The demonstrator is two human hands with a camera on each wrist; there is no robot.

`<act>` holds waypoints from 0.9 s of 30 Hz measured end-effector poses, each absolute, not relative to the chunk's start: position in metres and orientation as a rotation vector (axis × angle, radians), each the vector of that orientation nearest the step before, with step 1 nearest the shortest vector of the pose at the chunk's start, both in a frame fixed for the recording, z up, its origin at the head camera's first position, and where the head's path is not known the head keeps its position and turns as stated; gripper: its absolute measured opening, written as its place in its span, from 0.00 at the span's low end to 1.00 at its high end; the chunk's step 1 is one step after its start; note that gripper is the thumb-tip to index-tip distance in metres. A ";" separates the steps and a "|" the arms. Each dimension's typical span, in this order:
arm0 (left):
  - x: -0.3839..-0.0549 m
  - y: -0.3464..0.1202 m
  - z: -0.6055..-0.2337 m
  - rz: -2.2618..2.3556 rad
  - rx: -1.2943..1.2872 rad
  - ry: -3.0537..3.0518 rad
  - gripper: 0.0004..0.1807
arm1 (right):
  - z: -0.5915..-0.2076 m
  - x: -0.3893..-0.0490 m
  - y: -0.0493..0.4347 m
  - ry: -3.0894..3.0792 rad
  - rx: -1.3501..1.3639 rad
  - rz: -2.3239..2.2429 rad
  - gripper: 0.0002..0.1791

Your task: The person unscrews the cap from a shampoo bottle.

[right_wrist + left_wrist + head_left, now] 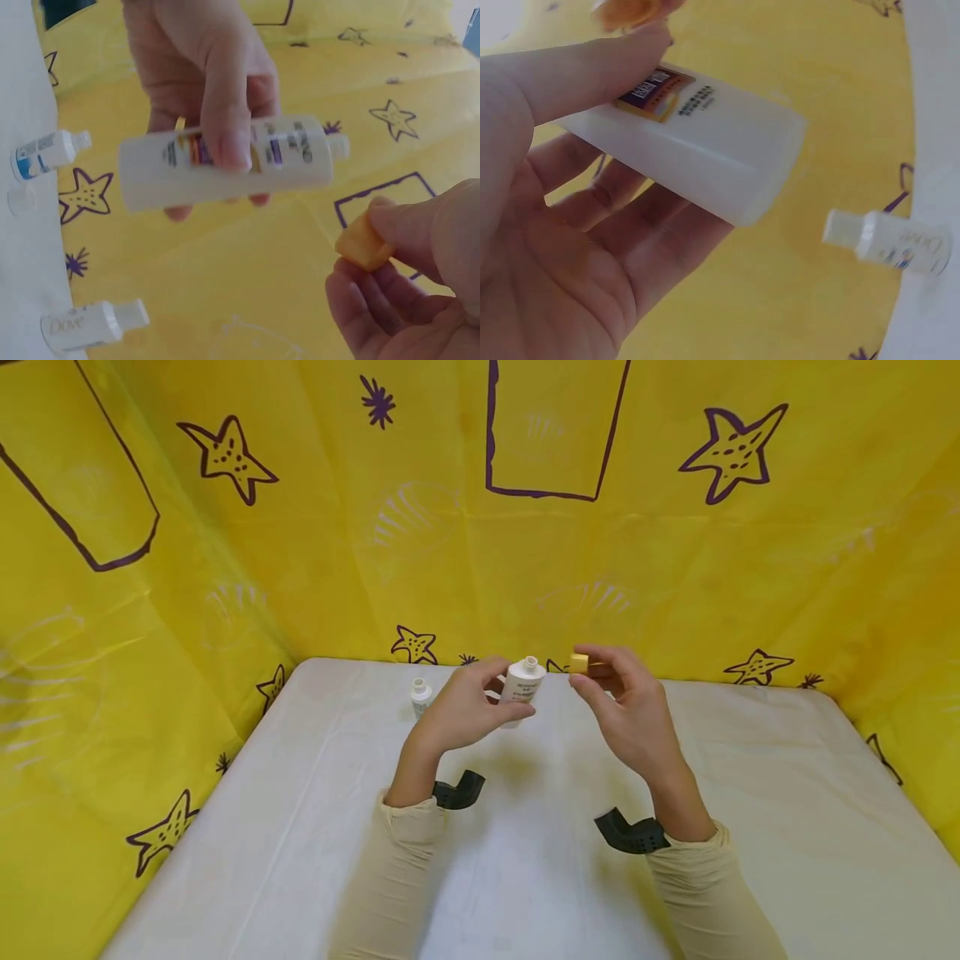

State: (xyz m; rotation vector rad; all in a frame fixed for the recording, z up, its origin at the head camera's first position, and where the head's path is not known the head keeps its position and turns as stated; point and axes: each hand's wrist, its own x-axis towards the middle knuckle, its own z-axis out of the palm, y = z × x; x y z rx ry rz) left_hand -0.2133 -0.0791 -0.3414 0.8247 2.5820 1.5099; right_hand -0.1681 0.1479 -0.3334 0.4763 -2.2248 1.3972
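Yellow starfish-printed sheeting backs the white counter. Toward its far edge, the left hand's grip clamps the bottle by its body, apparently to leave the open neck accessible; the right hand's grip pinches the yellow cap, near but apart.

White labelled bottle, uncapped, tilted, held aloft; yellow cap nearby.

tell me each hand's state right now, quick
Left hand: holding the white bottle, its neck uncapped.
Right hand: pinching a yellow-orange cap between thumb and fingers.
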 end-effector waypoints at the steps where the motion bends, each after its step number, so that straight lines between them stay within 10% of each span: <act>1: -0.214 -0.085 -0.340 1.529 0.812 2.591 0.18 | -0.333 -0.169 0.147 -2.247 0.463 1.396 0.19; 27: -0.234 -0.212 -0.365 1.183 0.223 2.769 0.18 | -0.414 -0.198 0.054 -2.671 0.521 1.580 0.12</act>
